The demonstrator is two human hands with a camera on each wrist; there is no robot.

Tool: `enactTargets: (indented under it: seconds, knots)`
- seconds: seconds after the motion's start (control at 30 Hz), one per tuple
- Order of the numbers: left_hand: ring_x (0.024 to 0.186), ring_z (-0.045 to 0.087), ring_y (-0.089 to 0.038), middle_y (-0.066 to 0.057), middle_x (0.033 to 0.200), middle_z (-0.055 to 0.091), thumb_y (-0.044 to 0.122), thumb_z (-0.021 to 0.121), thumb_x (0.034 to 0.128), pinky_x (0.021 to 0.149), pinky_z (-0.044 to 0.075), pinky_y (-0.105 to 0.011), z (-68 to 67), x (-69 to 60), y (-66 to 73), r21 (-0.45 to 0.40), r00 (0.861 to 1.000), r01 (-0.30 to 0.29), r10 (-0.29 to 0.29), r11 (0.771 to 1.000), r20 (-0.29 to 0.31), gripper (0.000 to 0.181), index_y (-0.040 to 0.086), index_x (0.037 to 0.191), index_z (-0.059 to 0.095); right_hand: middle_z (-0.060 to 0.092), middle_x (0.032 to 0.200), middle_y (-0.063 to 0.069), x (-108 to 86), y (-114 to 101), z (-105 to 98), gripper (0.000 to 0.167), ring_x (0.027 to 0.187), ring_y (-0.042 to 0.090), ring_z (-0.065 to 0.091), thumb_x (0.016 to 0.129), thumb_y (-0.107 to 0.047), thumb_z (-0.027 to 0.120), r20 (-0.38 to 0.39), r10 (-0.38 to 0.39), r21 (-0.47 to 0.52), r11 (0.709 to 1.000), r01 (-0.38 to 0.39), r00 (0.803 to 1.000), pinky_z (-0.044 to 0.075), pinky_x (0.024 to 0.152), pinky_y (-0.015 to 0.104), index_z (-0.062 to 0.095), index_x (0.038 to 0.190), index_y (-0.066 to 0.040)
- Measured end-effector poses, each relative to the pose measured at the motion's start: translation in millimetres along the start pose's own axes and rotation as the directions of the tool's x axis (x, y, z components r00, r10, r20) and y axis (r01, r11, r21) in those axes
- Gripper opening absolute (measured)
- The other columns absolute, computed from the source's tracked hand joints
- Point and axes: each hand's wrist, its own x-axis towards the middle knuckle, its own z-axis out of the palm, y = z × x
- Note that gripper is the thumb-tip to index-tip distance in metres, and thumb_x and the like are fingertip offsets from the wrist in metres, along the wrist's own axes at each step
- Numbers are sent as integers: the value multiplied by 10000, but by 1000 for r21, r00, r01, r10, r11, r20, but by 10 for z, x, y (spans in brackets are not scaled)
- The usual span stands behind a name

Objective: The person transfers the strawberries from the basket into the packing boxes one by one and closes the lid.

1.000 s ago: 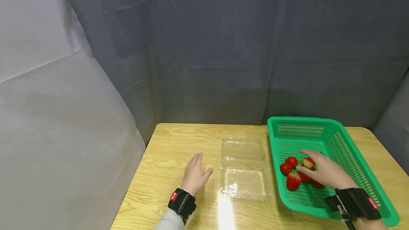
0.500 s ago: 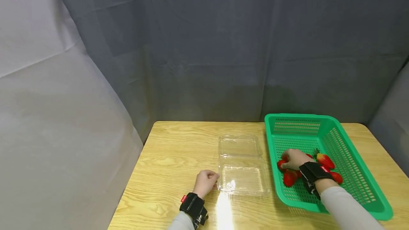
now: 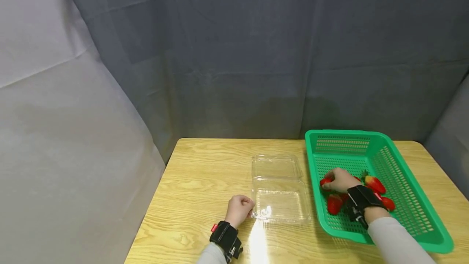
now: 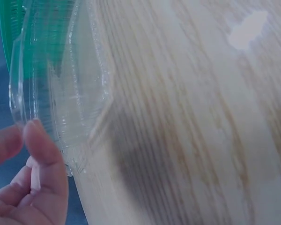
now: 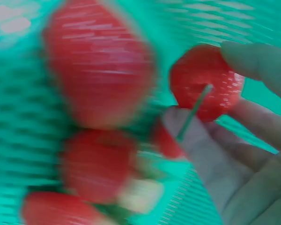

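An open clear plastic clamshell container (image 3: 280, 203) lies on the table, its lid (image 3: 276, 167) folded out toward the back. My left hand (image 3: 239, 210) pinches the container's left edge between thumb and forefinger; in the left wrist view the thumb (image 4: 40, 140) shows at the clear rim (image 4: 18, 93). Inside the green basket (image 3: 441, 237), my right hand (image 3: 342, 181) grips a small round red strawberry (image 5: 201, 77) with a thin green stem, fingers and thumb around it. Several other strawberries (image 5: 98, 65) lie close by, blurred in the right wrist view and partly hidden by the hand in the head view.
The perforated basket stands on the right of the wooden table (image 3: 205, 166), just right of the container. A larger strawberry (image 3: 374, 184) lies right of my right wrist. Grey cloth (image 3: 234, 60) hangs behind the table, with paler cloth (image 3: 73, 154) on the left.
My left hand has moved right to the container's edge and its fingers have closed on it. My right hand has gone lower and left in the basket and taken hold of a strawberry.
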Motion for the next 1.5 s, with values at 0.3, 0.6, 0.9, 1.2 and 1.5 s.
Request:
enactTargets:
  seconds: [0.3, 0.6, 0.9, 1.2, 1.5]
  knots:
    - [455, 554, -124, -72, 556, 579, 26, 630, 815, 426, 424, -193, 18, 28, -16, 15, 1000, -7, 7, 1000, 0, 97, -23, 732, 622, 606, 998, 169, -127, -974, -463, 440, 683, 173, 553, 800, -188, 699, -39, -149, 128, 980, 152, 988, 448, 550, 292, 576, 1143, 59]
    - [445, 544, -118, -57, 558, 572, 7, 630, 801, 416, 422, -184, 31, 53, -33, -6, 1000, -7, 7, 1000, -4, 81, -34, 733, 614, 626, 810, 69, 270, -1409, 405, 271, 710, 147, 560, 678, -19, 730, 101, -327, 88, 944, 319, 940, 466, 615, 244, 650, 932, 28]
    - [443, 529, -95, -40, 563, 562, 7, 637, 802, 415, 425, -187, 25, 35, -15, -3, 1000, 3, -3, 1000, -2, 80, -30, 737, 610, 591, 744, 78, 483, -1291, 1142, 265, 645, 142, 479, 591, 55, 724, 68, -262, -7, 965, 263, 963, 424, 570, 242, 628, 838, 40]
    - [442, 532, -119, -59, 556, 560, 11, 638, 804, 407, 395, -184, 30, 46, -7, -3, 1000, 7, -7, 1000, -6, 92, -24, 724, 608, 608, 851, 142, 488, -1323, 1117, 369, 743, 231, 546, 632, 30, 712, 96, -231, -4, 973, 233, 968, 442, 620, 296, 609, 987, 33]
    - [441, 516, -88, 11, 537, 521, 21, 637, 810, 410, 405, -178, 6, 51, -67, -9, 1000, 10, -10, 1000, 0, 99, -18, 723, 609, 611, 1008, 216, 345, -1236, -203, 304, 885, 327, 594, 846, -59, 599, -155, -252, 25, 966, 258, 955, 504, 690, 394, 575, 1136, 30]
